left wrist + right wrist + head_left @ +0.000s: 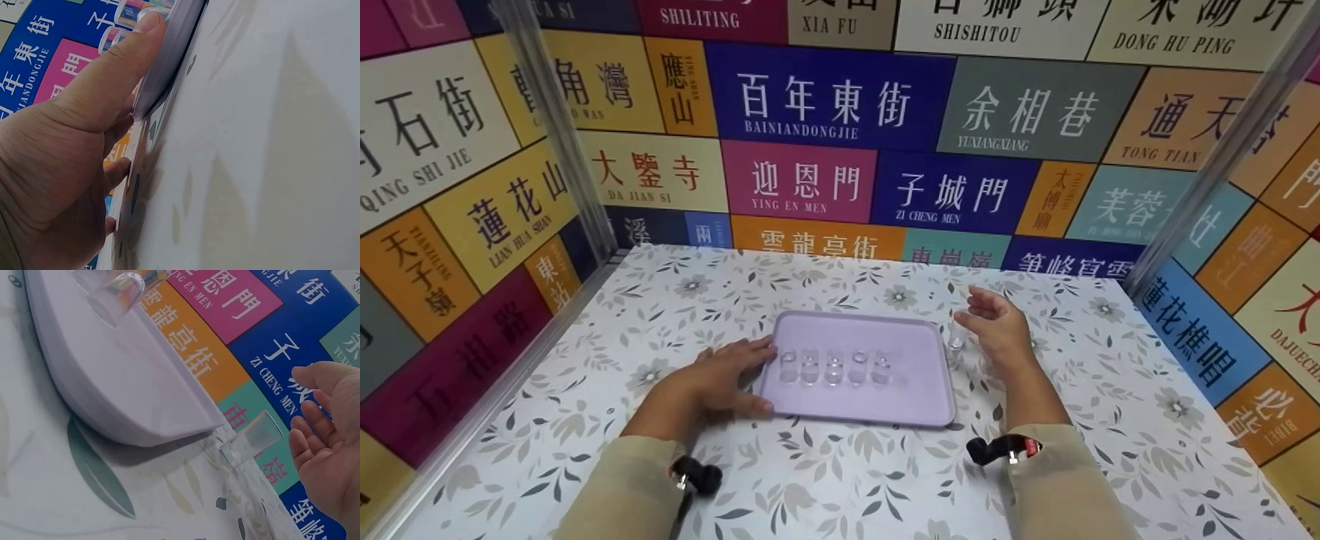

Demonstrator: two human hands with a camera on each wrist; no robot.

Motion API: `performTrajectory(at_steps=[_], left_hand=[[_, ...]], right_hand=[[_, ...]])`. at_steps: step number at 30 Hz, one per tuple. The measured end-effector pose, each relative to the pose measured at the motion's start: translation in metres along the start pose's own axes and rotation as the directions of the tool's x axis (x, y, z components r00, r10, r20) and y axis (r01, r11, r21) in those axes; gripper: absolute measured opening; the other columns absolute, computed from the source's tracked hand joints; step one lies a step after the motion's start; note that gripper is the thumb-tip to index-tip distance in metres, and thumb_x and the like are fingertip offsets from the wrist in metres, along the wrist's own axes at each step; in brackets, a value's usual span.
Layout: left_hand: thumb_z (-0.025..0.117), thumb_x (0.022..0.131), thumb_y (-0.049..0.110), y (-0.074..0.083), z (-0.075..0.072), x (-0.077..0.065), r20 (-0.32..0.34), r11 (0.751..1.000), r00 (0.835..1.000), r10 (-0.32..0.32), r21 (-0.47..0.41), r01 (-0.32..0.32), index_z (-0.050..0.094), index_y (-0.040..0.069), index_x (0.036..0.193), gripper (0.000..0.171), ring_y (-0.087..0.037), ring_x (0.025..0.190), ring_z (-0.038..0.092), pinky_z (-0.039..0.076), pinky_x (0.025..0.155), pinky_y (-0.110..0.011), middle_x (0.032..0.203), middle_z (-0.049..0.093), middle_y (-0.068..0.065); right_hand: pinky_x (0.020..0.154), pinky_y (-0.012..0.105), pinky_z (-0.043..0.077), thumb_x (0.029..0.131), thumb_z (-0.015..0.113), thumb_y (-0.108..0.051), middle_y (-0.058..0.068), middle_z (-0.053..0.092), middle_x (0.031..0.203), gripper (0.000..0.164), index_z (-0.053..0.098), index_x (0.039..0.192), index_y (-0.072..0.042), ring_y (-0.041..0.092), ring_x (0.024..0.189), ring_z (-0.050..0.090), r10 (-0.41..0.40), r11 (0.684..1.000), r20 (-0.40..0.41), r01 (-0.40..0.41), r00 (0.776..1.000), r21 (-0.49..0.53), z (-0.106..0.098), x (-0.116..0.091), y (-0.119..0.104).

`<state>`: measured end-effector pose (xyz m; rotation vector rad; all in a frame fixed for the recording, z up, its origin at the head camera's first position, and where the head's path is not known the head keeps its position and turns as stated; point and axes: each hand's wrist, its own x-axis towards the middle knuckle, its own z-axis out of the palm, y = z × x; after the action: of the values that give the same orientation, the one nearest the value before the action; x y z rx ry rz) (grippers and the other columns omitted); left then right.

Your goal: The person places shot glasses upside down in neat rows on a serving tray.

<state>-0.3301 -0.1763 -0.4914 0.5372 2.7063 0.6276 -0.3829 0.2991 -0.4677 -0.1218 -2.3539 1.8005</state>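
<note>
Several small clear glasses stand in a row on a pale purple tray. My left hand rests at the tray's left side with spread fingers, the thumb by the near left corner. In the left wrist view the thumb lies straight along the tray's side. Another clear glass stands upright on the table just right of the tray. Beside that glass, my right hand is held up with loosely bent fingers; the right wrist view shows a gap between them.
A white table with a grey leaf and flower pattern lies under the tray. Behind it rises a wall of coloured panels with written signs. Clear upright panel edges border the table at left and right.
</note>
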Motion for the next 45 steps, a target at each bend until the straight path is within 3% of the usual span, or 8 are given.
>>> performTrajectory(at_steps=[6,12,16,24,34,38,45], left_hand=[[0.072,0.059,0.079,0.001,0.000,0.000,-0.001,1.000,1.000,-0.002,-0.008,0.002,0.025,0.051,0.151,0.108,-0.018,0.156,0.004,-0.003,0.123,-0.064,0.162,0.008,0.031],[0.072,0.060,0.079,0.001,-0.001,0.000,0.001,1.000,1.000,0.001,-0.001,-0.001,0.025,0.051,0.151,0.106,-0.019,0.156,0.005,-0.003,0.123,-0.064,0.163,0.009,0.029],[0.071,0.059,0.079,0.001,0.000,0.001,0.003,1.000,1.000,-0.010,0.001,0.010,0.024,0.053,0.151,0.106,-0.017,0.156,0.005,-0.003,0.123,-0.064,0.162,0.008,0.031],[0.072,0.057,0.079,0.002,-0.001,0.000,0.000,1.000,1.000,-0.023,-0.005,0.023,0.024,0.054,0.150,0.108,-0.018,0.156,0.004,-0.003,0.123,-0.064,0.162,0.008,0.031],[0.073,0.059,0.078,0.002,-0.002,-0.001,-0.003,1.000,1.000,-0.010,-0.007,0.010,0.024,0.051,0.151,0.108,-0.018,0.156,0.005,-0.004,0.122,-0.065,0.163,0.008,0.028],[0.074,0.059,0.076,0.002,-0.002,-0.001,-0.009,1.000,1.000,0.001,-0.012,-0.001,0.026,0.049,0.152,0.109,-0.019,0.156,0.006,-0.004,0.122,-0.066,0.163,0.009,0.027],[0.075,0.059,0.075,0.002,-0.001,-0.001,-0.006,1.000,1.000,-0.003,-0.014,0.003,0.026,0.049,0.152,0.109,-0.021,0.156,0.006,-0.004,0.121,-0.067,0.164,0.009,0.027]], right_hand=[[0.092,0.013,0.048,0.082,0.081,-0.021,0.013,0.054,0.140,0.071,0.049,0.145,-0.013,0.029,0.132,0.048,0.019,0.999,0.058,-0.021,0.998,0.035,-0.002,0.000,0.007],[0.098,0.028,0.048,0.083,0.080,-0.021,0.009,0.052,0.145,0.073,0.046,0.147,-0.016,0.022,0.130,0.050,0.148,0.989,0.113,-0.148,0.983,-0.006,-0.004,0.001,0.019],[0.099,0.033,0.049,0.082,0.080,-0.022,0.007,0.056,0.141,0.071,0.048,0.146,-0.014,0.021,0.124,0.055,0.172,0.984,0.121,-0.165,0.978,-0.065,-0.004,0.002,0.026],[0.097,0.030,0.044,0.079,0.082,-0.026,0.010,0.056,0.131,0.059,0.061,0.134,-0.015,0.023,0.117,0.050,0.195,0.957,0.101,-0.167,0.976,-0.237,-0.005,0.004,0.035],[0.098,0.038,0.048,0.085,0.076,-0.035,0.012,0.063,0.123,0.052,0.063,0.131,-0.014,0.026,0.111,0.058,0.137,0.897,0.117,-0.074,0.984,-0.435,-0.002,0.003,0.038],[0.096,0.037,0.050,0.085,0.075,-0.037,0.011,0.064,0.123,0.051,0.064,0.130,-0.015,0.026,0.108,0.058,0.135,0.894,0.106,-0.075,0.985,-0.441,-0.002,0.002,0.037],[0.105,0.040,0.047,0.085,0.076,-0.037,0.010,0.063,0.128,0.053,0.062,0.132,-0.016,0.026,0.120,0.057,0.163,0.924,0.083,-0.123,0.983,-0.362,-0.003,-0.001,0.035]])
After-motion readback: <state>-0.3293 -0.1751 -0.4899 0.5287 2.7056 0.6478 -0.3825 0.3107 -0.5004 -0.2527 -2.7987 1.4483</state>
